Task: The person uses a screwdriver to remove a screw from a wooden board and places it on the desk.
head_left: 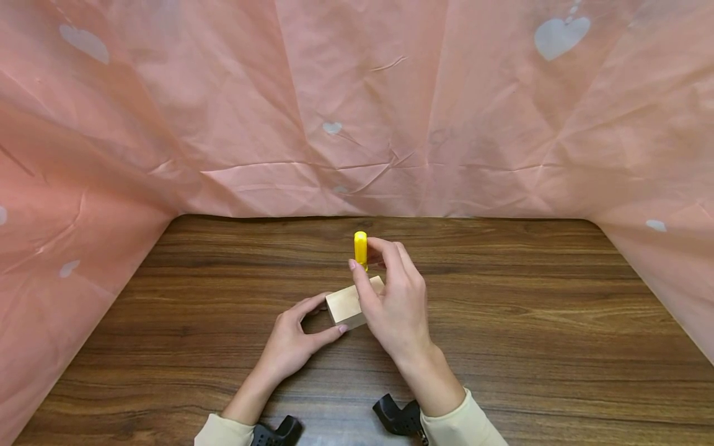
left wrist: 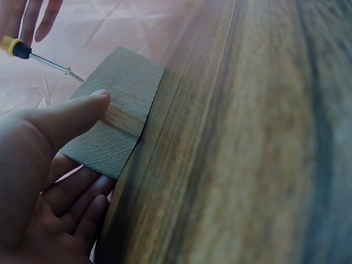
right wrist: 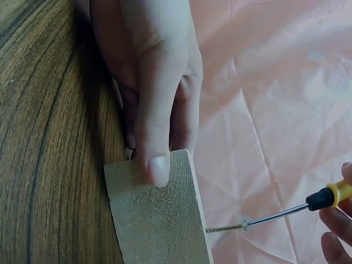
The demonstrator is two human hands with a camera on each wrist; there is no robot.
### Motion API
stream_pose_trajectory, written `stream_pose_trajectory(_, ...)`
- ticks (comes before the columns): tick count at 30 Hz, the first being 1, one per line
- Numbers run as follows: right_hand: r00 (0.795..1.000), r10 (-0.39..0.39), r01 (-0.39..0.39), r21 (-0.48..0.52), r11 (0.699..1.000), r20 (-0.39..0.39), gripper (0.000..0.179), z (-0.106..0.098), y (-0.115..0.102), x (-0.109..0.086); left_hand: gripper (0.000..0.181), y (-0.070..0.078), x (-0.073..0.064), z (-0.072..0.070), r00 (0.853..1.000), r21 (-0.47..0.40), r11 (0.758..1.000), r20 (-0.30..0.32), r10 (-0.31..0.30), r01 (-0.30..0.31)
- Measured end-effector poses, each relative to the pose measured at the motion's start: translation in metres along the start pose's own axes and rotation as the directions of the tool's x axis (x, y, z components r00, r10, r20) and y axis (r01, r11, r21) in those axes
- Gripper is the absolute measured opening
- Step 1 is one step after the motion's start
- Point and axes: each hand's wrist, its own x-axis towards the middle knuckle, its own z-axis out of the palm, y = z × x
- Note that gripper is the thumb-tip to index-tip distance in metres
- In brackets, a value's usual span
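Observation:
A pale wooden block sits on the table, and my left hand grips its left end with the thumb on the near side and fingers behind. From the block's top face a threaded screw sticks up, much of its thread showing. A screwdriver with a yellow handle and black collar stands nearly upright over it. The tip of its metal shaft meets the screw head. My right hand pinches the handle between thumb and fingers, above the block's right part, which it hides in the head view.
The dark wood-grain table spreads out around both hands. Pink cloth with pale hearts hangs along its back and both sides. Black wrist mounts sit at the cuffs, low over the near part of the table.

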Motion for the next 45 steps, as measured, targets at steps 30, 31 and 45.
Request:
stream_pose_trajectory(30, 0.999, 0.032, -0.032, -0.034, 0.999, -0.017, 0.033, -0.0006, -0.0013, -0.0007, 0.065, 0.0005, -0.0006, 0.0001, 1.000, -0.002, 1.000, 0.002, -0.006, 0.006)
stream_pose_trajectory(31, 1.000, 0.029, -0.029, -0.040, 0.999, -0.011, 0.033, -0.0008, -0.0014, -0.0006, 0.066, 0.0005, -0.0006, 0.0001, 1.000, -0.003, 1.000, 0.002, -0.009, 0.009)
stream_pose_trajectory(45, 1.000, 0.016, -0.016, -0.073, 0.997, -0.006, 0.028, 0.0001, -0.0010, -0.0011, 0.067, 0.0013, -0.0005, 0.0001, 1.000, -0.003, 1.000, 0.001, -0.022, 0.022)
